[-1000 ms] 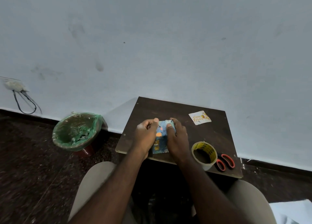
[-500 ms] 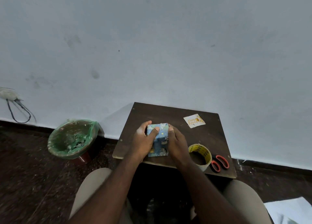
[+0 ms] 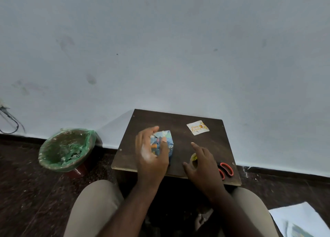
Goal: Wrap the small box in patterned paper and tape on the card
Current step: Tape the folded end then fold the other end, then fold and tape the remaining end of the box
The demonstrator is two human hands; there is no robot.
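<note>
Left hand (image 3: 151,152) curled round small box wrapped in blue patterned paper (image 3: 163,143), on dark brown wooden board (image 3: 180,122). Right hand (image 3: 201,162) loose, fingers spread over yellow tape roll (image 3: 194,159), holding nothing. White greeting card (image 3: 197,127) further back, apart.

**Matt wood, printed paper, shiny plastic**

The board (image 3: 180,122) is dark matt wood with a pale raw edge. The box (image 3: 163,138) wears smooth, blue patterned paper; the card (image 3: 197,127) is white printed paper. Scissors handles (image 3: 227,169) look glossy orange plastic. The bin liner (image 3: 89,138) is thin, crinkled green plastic.
</note>
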